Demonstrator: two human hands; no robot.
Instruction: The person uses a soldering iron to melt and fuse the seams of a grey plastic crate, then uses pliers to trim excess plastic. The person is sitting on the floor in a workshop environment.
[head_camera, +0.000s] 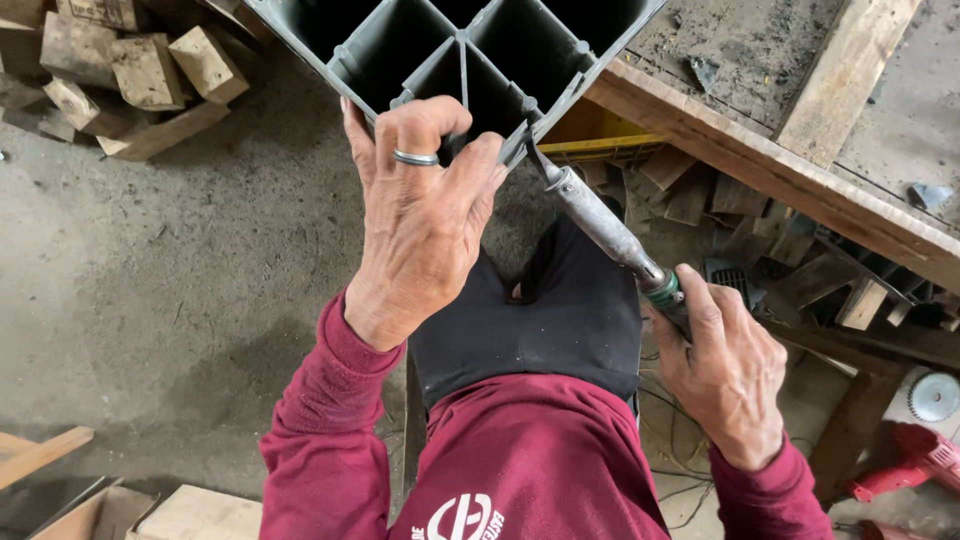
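A grey plastic crate (470, 45) with square cells is tilted toward me at the top of the head view. My left hand (420, 215), wearing a ring, grips its lower corner rim. My right hand (725, 365) is closed around the green handle of a soldering iron (605, 225). The iron's long metal shaft points up and left, and its tip touches the crate's edge just right of my left fingers. My maroon sleeves and dark trousers fill the lower middle.
A wooden workbench (790, 170) runs along the right, with a yellow crate (600, 145) and wood scraps under it. Wood blocks (150, 75) are piled at the top left on the concrete floor. A red power tool (915, 455) and cables lie at the lower right.
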